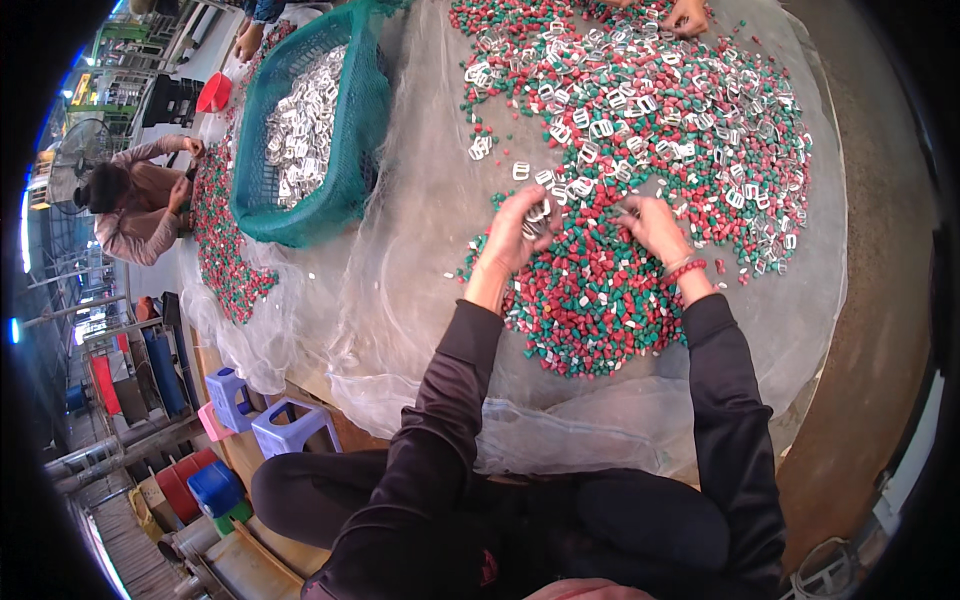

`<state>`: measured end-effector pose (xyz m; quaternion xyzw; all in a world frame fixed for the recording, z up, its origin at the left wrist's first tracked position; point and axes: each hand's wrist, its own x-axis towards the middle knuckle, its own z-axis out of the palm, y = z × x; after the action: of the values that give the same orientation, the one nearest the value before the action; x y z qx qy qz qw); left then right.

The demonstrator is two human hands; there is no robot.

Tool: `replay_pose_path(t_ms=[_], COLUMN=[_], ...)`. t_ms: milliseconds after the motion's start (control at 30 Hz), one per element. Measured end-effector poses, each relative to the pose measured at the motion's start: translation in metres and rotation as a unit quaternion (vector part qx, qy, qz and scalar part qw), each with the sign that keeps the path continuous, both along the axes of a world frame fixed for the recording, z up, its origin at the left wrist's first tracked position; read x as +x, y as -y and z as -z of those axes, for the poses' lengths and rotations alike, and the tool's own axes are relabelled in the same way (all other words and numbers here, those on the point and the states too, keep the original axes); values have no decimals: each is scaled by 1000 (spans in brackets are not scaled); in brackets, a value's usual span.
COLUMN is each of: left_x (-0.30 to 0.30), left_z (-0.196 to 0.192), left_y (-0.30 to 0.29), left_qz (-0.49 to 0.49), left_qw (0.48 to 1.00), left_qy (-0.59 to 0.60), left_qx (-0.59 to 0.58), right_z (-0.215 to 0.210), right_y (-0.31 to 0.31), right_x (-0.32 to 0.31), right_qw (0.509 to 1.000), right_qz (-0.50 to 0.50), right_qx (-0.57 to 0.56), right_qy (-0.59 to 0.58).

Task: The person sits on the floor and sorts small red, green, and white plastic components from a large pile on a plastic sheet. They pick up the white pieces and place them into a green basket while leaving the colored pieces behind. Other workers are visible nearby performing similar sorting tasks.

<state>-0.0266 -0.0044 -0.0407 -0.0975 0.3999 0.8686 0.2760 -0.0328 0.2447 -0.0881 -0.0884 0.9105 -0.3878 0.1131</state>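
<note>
A wide heap of small red and green plastic pieces, mixed with silver metal buckles, lies on a sheet of clear netting. My left hand is closed around a few of the metal buckles at the near edge of the heap. My right hand rests fingers-down on the red and green pieces just beside it, pinching among them; a red bead bracelet sits on its wrist. What its fingers hold is hidden.
A green mesh basket full of silver buckles stands at the left. Another person sits at the far left by a second heap of pieces. Someone's hand reaches in at the top. Small plastic stools stand below.
</note>
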Motion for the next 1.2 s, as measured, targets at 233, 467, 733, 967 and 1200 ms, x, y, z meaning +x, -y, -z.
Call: replay_pose_path(t_ms=[233, 467, 733, 967, 1200], left_x=[-44, -32, 5, -7, -39], left_z=[21, 27, -44, -46, 7], left_y=[-26, -51, 11, 11, -2], left_qz=[74, 20, -28, -80, 81], left_qw=[817, 712, 996, 989, 877], left_qy=[-159, -378, -77, -68, -168], left_qx=[-549, -591, -18, 100, -443], right_z=[-46, -65, -23, 2, -23], right_y=[5, -25, 14, 21, -25], right_x=[55, 55, -19, 9, 59], right_qw=[859, 644, 992, 991, 964], right_qz=[92, 133, 87, -22, 36], right_qx=[-374, -680, -87, 110, -235], right_qy=[337, 324, -35, -77, 122])
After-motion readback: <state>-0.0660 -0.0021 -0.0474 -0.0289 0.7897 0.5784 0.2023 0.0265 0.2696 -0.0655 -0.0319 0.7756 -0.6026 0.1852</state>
